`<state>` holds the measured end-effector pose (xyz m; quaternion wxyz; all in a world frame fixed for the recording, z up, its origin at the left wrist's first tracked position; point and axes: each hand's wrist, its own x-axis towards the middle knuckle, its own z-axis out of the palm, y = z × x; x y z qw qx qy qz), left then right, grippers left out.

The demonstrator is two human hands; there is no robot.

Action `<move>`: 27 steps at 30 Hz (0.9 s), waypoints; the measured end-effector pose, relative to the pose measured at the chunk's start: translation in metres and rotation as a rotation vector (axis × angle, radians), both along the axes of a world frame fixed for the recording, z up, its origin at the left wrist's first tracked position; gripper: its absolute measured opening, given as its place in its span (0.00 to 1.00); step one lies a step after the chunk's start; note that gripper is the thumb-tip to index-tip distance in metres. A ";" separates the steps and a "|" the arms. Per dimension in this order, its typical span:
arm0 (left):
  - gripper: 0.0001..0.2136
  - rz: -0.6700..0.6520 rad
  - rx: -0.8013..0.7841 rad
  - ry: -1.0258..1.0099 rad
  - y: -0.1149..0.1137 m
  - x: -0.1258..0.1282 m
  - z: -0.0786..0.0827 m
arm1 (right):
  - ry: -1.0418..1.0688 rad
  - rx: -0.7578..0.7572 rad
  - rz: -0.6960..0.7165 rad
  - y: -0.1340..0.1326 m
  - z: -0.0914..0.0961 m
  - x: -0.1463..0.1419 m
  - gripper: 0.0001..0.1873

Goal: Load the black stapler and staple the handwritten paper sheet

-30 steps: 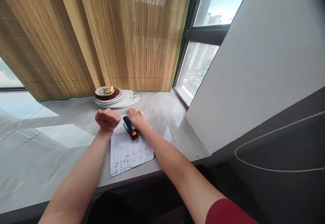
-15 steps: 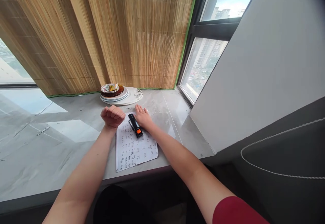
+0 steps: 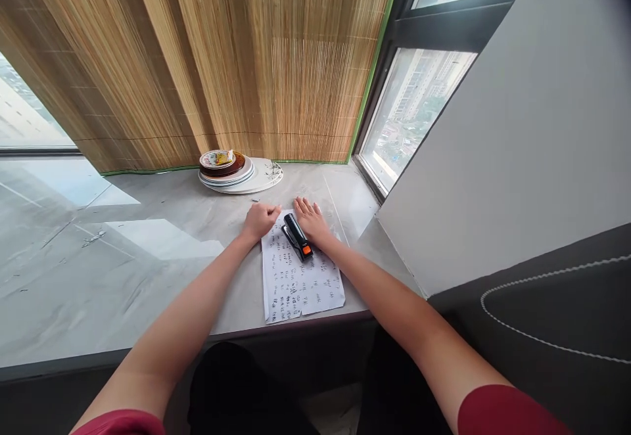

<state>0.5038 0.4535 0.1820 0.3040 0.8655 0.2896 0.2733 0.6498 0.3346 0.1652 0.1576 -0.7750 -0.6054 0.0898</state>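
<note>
Handwritten white paper sheets (image 3: 305,294) lie near the front edge of the sill, their lower edge a little uneven. On their upper part rests a black stapler (image 3: 297,236) with an orange patch at its near end; neither hand grips it. My left hand (image 3: 261,221) is closed at the top left corner of the paper, thumb side toward the stapler; what its fingers hold, if anything, is hidden. Flat on the top right of the paper lies my right hand (image 3: 311,220), fingers stretched forward, just right of the stapler.
Stacked plates (image 3: 227,175) sit at the back against a bamboo blind (image 3: 236,60), with a white oval platter (image 3: 271,173) beneath. A small keylike metal piece (image 3: 93,238) lies at left. A wall (image 3: 493,146) and window (image 3: 419,106) bound the right; a bead cord (image 3: 532,333) hangs there.
My left hand has turned over from a raised, palm-up fist and come down at the paper's top left corner. The right hand stays flat on the paper. The view has shifted.
</note>
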 end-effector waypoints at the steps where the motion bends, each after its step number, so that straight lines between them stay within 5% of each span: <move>1: 0.24 0.009 0.072 0.147 0.000 0.001 -0.002 | 0.025 0.019 -0.007 0.003 -0.001 0.002 0.34; 5: 0.19 0.035 0.200 0.492 0.000 0.003 -0.005 | 0.218 0.090 0.037 0.002 0.007 0.025 0.33; 9: 0.22 0.045 0.206 0.513 0.000 0.005 -0.005 | 0.315 0.134 0.367 -0.021 0.026 0.067 0.28; 14: 0.24 0.044 0.182 0.494 0.000 0.004 -0.005 | 0.307 0.083 0.408 -0.039 0.034 0.097 0.42; 27: 0.21 0.038 0.110 0.410 0.003 0.003 -0.007 | 0.306 0.130 0.391 -0.026 0.019 0.096 0.28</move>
